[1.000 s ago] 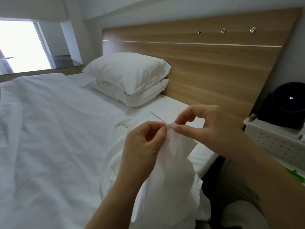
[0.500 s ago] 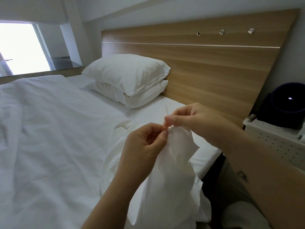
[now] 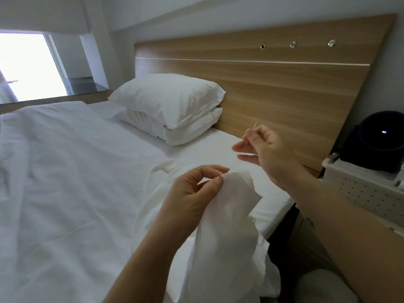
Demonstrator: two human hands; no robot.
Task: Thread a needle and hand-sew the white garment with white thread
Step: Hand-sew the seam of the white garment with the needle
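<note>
Right hand (image 3: 264, 149), needle (image 3: 255, 124) pinched, drawn up away from the white garment (image 3: 227, 215), its fold pinched in left hand (image 3: 192, 193).

Loads of open room is left over the bed (image 3: 65, 182). A clear gap is seen between left hand (image 3: 190, 193) and right hand (image 3: 264, 149). Farther back it's blocked by pillows (image 3: 170, 106) and headboard (image 3: 284, 88); rightward, by a perforated cabinet (image 3: 360, 193).

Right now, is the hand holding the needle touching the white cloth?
Apart. In the head view the right hand pinches the needle above the white garment, with bed sheet showing between them; only the left hand holds the garment.
</note>
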